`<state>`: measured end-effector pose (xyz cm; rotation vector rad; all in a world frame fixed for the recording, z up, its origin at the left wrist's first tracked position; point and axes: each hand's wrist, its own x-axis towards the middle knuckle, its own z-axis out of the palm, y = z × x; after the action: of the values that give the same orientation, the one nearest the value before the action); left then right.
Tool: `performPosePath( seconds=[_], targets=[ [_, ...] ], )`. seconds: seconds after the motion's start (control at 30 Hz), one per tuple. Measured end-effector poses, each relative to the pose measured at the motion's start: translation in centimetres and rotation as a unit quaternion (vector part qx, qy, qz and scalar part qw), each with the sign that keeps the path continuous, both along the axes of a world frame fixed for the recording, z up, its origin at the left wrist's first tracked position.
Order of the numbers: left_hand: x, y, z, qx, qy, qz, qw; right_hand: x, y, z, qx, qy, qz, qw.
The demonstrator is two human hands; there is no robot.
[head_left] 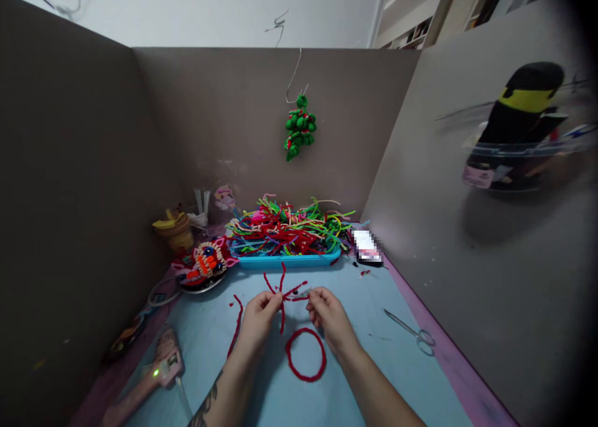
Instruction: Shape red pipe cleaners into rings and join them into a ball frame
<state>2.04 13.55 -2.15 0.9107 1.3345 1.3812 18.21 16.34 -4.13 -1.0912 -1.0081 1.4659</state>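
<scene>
Between my hands is a red pipe-cleaner star [282, 318], its several fuzzy arms spreading from one centre. My left hand [261, 311] pinches it near that centre. The fingers of my right hand [326, 310] are closed on the tip of one arm that points right. Below, a red pipe-cleaner ring [306, 378] lies flat on the blue mat. A loose red pipe cleaner [238, 321] rests left of my left hand, partly hidden behind my forearm.
A blue tray [289, 262] heaped with coloured pipe cleaners stands at the back. Scissors [411, 331] lie right, a pink glue gun [163, 364] left. A phone [367, 247], a plate with a pipe-cleaner figure [208, 262] and a hanging green ornament [300, 128] surround the mat. Grey panels [224, 115] enclose three sides.
</scene>
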Motion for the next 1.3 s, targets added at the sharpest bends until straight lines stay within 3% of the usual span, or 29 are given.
performPosePath(
  seconds=[0.1,0.2,0.33,0.43,0.53,0.67,0.83,1.03,1.3],
  targets=[
    [0.1,-0.1,0.5,0.006,-0.003,-0.014,1.000,-0.4,-0.3,-0.1,0.024,0.012,-0.021,0.999],
    [0.6,-0.3,0.9,0.013,0.011,-0.064,0.998,-1.2,-0.9,0.0,0.030,0.055,0.031,0.998],
    [1.4,-0.6,1.3,0.013,0.040,-0.091,0.995,-2.0,-1.4,0.4,-0.028,0.146,0.073,0.986],
    [1.6,-0.8,1.2,0.019,0.039,-0.096,0.994,-1.9,-1.2,0.4,-0.062,0.147,0.081,0.984],
    [1.1,-0.6,0.9,0.016,0.010,-0.108,0.994,-1.5,-0.6,0.3,-0.074,0.143,0.026,0.987],
    [0.5,-0.2,0.5,-0.052,-0.024,-0.053,0.997,-1.1,0.1,0.1,-0.058,0.139,-0.042,0.988],
    [0.7,-0.3,0.9,-0.055,-0.016,-0.128,0.990,-1.1,0.2,0.1,-0.064,0.144,-0.041,0.987],
    [1.0,-0.5,1.5,-0.051,0.005,-0.100,0.994,-1.3,0.0,-0.1,-0.058,0.148,-0.048,0.986],
    [0.8,-0.7,1.6,-0.026,0.019,-0.108,0.994,-1.8,0.0,-0.5,-0.061,0.172,-0.071,0.981]
  ],
)
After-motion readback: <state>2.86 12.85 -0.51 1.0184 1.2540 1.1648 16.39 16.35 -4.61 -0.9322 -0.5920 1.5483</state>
